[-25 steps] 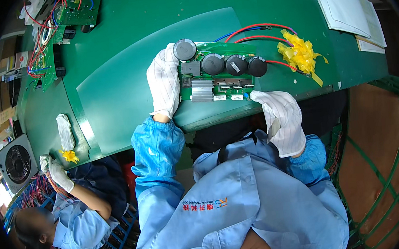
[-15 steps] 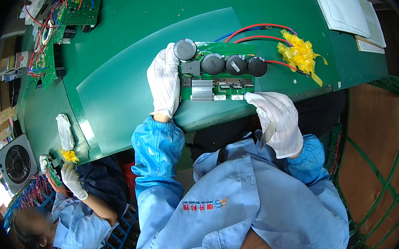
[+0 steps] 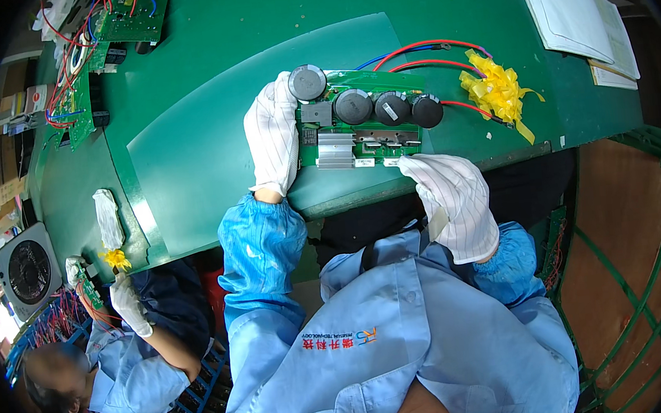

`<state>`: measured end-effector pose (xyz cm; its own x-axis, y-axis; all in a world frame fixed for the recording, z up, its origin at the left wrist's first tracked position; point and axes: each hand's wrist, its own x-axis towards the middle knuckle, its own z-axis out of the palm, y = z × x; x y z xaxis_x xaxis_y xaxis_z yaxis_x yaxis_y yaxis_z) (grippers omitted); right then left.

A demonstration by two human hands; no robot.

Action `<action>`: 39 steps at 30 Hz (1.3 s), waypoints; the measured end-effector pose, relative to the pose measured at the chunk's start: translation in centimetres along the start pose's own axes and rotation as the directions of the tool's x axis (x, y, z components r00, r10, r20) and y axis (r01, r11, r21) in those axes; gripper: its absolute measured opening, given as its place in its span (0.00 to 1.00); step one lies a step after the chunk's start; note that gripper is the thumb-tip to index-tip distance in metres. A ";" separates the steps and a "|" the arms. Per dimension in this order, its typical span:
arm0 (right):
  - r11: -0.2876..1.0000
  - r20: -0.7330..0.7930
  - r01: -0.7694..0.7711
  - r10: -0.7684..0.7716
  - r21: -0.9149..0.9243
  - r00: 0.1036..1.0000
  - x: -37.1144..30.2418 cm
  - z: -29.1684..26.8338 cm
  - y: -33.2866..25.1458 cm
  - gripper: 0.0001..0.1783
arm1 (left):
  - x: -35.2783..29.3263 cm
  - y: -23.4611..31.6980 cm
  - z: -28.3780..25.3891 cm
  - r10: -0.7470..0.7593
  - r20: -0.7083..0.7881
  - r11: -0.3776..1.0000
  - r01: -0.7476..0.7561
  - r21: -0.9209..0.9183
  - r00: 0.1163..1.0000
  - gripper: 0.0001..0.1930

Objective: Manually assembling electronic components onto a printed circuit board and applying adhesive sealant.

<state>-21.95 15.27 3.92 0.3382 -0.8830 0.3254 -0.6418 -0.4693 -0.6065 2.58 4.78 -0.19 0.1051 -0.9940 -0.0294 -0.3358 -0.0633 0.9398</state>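
Note:
A green circuit board point(image 3: 394, 83) lies at the front of the bench, carrying several black round capacitors point(image 3: 353, 107), a silver finned heat sink point(image 3: 335, 151) and small white labelled parts along its near edge. My left hand point(image 3: 273, 137), in a white striped glove, grips the board's left end; its fingertips are partly hidden behind a capacitor. At the near right corner, my gloved right hand point(image 3: 456, 203) has its fingertips together beside a white part. A small flat greyish piece point(image 3: 437, 224) sticks out from under that palm; its kind is unclear.
Red and blue wires run right from the board to a yellow ribbon bundle point(image 3: 497, 89). White papers point(image 3: 565, 9) lie at the far right, wired boards point(image 3: 85, 94) at the left. A co-worker point(image 3: 129, 373) in white gloves handles another board beside a fan point(image 3: 29, 268).
My right hand has shifted slightly left along the board's near edge, and the flat piece under it now looks lighter. My left hand and the board stay in place.

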 end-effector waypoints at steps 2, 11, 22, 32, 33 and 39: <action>1.000 0.020 -0.010 0.010 0.004 1.000 0.3 -0.3 -0.3 0.19 | 0.0 0.0 0.0 -0.005 0.008 1.000 0.005 -0.012 1.000 0.20; 0.990 0.110 0.041 -0.026 -0.134 0.994 2.5 1.2 -2.4 0.21 | -0.1 0.3 0.1 -0.043 -0.002 0.997 0.042 -0.065 0.999 0.20; 0.966 0.039 0.037 -0.028 -0.255 0.999 1.5 1.0 -1.5 0.21 | -0.2 0.6 0.5 -0.037 -0.016 0.995 0.035 -0.092 0.999 0.18; 0.960 -0.119 -0.255 0.242 -0.118 0.963 -0.7 -1.9 1.2 0.22 | -0.3 0.4 0.7 -0.016 -0.060 0.999 0.013 -0.050 0.998 0.18; 0.958 -0.085 -0.258 0.249 -0.125 0.965 -0.5 -2.0 0.8 0.22 | -0.3 0.3 0.8 -0.024 -0.061 0.998 0.021 -0.057 0.998 0.18; 0.937 0.034 -0.101 0.119 -0.335 0.992 0.0 -1.4 0.4 0.22 | -0.1 0.2 0.6 0.001 -0.055 1.000 0.000 0.009 0.998 0.18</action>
<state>-23.17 15.11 4.68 0.2826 -0.9324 0.2254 -0.8661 -0.3490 -0.3579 2.00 4.87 -0.23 0.1563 -0.9877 -0.0101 -0.3445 -0.0641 0.9366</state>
